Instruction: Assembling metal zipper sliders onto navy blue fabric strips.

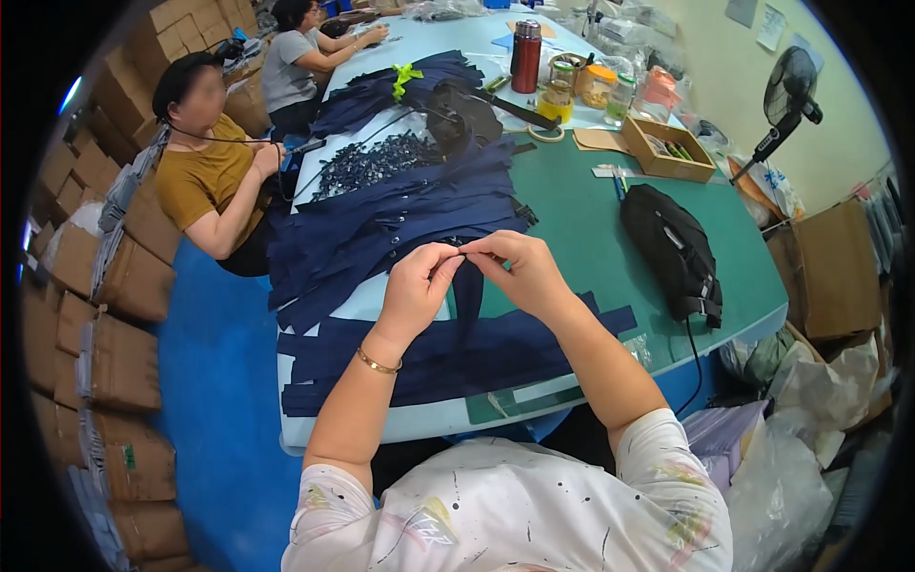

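Note:
My left hand and my right hand meet over the table, thumbs and fingers pinched together. Between the fingertips is the upper end of a navy fabric strap, which hangs down below them. A small dark piece shows at the pinch, too small to name. Just beyond my hands lies a wide heap of navy straps, some with small shiny fittings. More navy straps lie in flat layers under my forearms. Past the heap is a pile of small dark plastic pieces.
A black bag lies on the green mat at right. Farther back stand a wooden tray, jars, a red flask and a black fan. Two people sit along the left side, near stacked cartons.

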A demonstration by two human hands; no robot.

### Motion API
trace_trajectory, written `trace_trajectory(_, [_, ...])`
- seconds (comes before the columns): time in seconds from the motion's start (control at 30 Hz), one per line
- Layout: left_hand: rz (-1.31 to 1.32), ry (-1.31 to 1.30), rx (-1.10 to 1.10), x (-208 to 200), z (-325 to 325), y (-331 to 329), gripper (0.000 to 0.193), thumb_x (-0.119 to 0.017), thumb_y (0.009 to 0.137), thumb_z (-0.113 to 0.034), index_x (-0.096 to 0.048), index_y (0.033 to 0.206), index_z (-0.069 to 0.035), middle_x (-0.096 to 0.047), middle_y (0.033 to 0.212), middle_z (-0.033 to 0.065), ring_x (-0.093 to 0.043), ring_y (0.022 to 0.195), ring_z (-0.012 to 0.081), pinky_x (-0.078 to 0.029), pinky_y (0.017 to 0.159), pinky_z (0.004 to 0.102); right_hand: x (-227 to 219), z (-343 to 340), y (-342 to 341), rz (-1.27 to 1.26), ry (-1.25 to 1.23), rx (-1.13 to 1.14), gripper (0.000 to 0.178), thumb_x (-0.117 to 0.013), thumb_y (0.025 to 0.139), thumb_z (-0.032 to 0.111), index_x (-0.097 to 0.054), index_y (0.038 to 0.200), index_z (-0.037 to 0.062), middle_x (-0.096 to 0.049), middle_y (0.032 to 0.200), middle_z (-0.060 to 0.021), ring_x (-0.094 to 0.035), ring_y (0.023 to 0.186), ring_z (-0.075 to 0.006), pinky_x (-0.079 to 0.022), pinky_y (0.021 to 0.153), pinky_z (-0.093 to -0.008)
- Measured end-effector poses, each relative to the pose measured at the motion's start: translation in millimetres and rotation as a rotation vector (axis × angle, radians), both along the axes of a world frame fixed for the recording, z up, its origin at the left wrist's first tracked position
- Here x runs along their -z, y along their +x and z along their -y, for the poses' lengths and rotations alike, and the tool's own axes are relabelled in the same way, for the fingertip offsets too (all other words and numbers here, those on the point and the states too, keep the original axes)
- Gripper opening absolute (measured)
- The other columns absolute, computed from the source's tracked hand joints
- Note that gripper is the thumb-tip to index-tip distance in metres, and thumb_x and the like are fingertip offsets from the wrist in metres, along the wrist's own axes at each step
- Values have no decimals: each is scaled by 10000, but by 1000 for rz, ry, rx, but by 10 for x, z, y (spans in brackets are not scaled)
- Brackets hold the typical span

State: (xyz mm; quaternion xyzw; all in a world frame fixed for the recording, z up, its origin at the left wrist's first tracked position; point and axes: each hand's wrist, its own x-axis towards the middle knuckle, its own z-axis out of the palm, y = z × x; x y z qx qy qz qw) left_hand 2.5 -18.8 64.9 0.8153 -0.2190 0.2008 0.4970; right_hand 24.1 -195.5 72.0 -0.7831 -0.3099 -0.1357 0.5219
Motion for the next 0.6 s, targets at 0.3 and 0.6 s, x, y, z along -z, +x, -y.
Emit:
trace_trajectory(0.3, [661, 472, -238, 212, -77, 60, 153, -604, 740, -35, -566, 886, -10, -567, 838, 105, -572, 780, 269, -437, 663, 355, 424, -261, 209, -921, 525, -147, 146, -614, 884, 147, -674, 952, 33, -612, 776, 28, -545, 695, -55, -457, 627, -203])
trace_trajectory(0.6, [-274, -692, 40, 338, -219, 64, 100, -445, 972, -118, -504, 956, -39, -477, 746, 4, -433, 672, 70, -368, 646, 193, 760, 135, 662, -272, -99, 369, 184, -643, 790, 125, -667, 964, 71, -656, 848, -96, -636, 753, -242, -508, 700, -327])
